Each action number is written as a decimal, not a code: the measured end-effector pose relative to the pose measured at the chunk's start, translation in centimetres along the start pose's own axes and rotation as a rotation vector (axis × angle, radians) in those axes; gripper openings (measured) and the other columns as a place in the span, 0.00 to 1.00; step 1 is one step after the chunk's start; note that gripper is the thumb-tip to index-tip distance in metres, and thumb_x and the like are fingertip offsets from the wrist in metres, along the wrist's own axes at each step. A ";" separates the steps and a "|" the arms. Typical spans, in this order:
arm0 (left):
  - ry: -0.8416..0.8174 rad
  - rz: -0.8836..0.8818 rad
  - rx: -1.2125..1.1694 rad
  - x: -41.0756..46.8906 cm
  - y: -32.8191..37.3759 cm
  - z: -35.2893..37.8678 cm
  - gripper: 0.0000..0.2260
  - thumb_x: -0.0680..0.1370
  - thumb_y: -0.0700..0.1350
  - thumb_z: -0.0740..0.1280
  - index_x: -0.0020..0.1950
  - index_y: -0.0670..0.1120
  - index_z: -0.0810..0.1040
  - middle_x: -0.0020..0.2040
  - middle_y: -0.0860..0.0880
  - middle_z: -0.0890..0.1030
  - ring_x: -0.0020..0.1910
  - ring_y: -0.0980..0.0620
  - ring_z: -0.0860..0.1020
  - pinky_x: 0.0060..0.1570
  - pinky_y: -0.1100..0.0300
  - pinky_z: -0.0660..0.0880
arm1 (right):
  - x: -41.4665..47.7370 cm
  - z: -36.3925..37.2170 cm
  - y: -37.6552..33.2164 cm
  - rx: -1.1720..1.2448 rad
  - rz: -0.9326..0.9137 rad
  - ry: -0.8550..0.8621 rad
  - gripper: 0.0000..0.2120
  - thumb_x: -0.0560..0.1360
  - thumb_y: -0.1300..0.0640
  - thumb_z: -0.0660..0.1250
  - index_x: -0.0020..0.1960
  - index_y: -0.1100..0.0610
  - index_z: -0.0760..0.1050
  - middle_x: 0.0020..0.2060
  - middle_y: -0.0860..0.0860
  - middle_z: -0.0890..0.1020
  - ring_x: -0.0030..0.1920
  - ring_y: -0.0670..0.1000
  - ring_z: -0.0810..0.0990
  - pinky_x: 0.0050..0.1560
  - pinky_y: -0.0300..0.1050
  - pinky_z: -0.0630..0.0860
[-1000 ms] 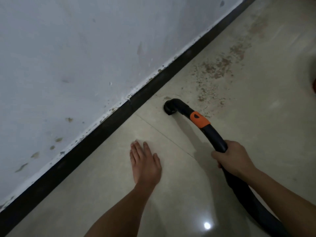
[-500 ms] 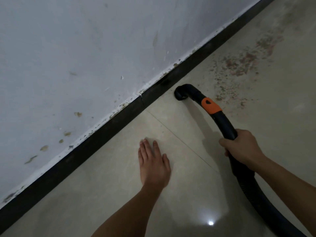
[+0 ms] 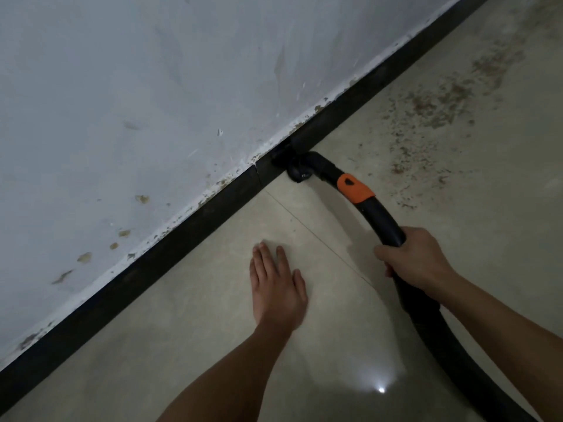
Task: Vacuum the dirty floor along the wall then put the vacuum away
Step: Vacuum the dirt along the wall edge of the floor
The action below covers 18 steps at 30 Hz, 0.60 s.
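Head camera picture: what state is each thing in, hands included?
left hand: open, lying flat on the floor.
right hand: gripping the vacuum hose.
vacuum hose: held, curving forward and down.
nozzle: down on the floor, at the black skirting.
dirt patch: brown specks, not yet vacuumed.
wall: stained, paint flaking along its bottom edge.

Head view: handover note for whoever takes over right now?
Left hand open, flat on the floor. Right hand grips the hose.
Nozzle sits on the floor against the baseboard.
Done: floor near the hands looks clean.
Left: brown dirt farther along the wall, then put the vacuum away; its body is out of view.
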<state>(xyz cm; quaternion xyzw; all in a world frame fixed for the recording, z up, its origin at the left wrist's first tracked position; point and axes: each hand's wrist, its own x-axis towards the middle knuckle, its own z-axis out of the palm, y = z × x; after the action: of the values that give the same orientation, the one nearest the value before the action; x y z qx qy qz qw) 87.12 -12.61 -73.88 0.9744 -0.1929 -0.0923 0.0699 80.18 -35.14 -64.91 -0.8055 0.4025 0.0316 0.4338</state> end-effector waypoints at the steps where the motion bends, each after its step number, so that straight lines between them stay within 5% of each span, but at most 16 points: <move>1: 0.000 0.005 0.006 0.0 0.0 0.0 0.30 0.80 0.59 0.37 0.79 0.45 0.41 0.78 0.39 0.38 0.77 0.42 0.35 0.74 0.50 0.36 | 0.2 -0.2 -0.4 0.021 0.004 0.016 0.06 0.66 0.58 0.73 0.40 0.56 0.77 0.24 0.52 0.82 0.24 0.50 0.81 0.31 0.45 0.78; 10: -0.020 -0.005 0.016 -0.1 -0.2 -0.2 0.30 0.81 0.59 0.39 0.79 0.44 0.40 0.78 0.39 0.37 0.76 0.42 0.35 0.73 0.51 0.35 | -4.3 -2.2 1.1 -0.124 -0.061 -0.095 0.07 0.67 0.57 0.73 0.41 0.54 0.75 0.28 0.53 0.82 0.25 0.50 0.82 0.31 0.45 0.79; 18: -0.030 0.065 -0.029 -0.5 -1.9 -1.4 0.28 0.83 0.58 0.46 0.79 0.45 0.49 0.80 0.43 0.44 0.78 0.46 0.41 0.74 0.54 0.40 | -9.7 -3.6 5.1 -0.187 -0.035 -0.081 0.06 0.66 0.56 0.72 0.40 0.52 0.76 0.26 0.51 0.81 0.25 0.48 0.81 0.29 0.45 0.77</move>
<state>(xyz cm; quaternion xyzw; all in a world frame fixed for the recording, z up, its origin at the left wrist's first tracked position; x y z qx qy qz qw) 87.66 -10.50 -72.74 0.9649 -0.2243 -0.1072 0.0841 69.12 -33.21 -62.17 -0.8475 0.3658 0.0940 0.3729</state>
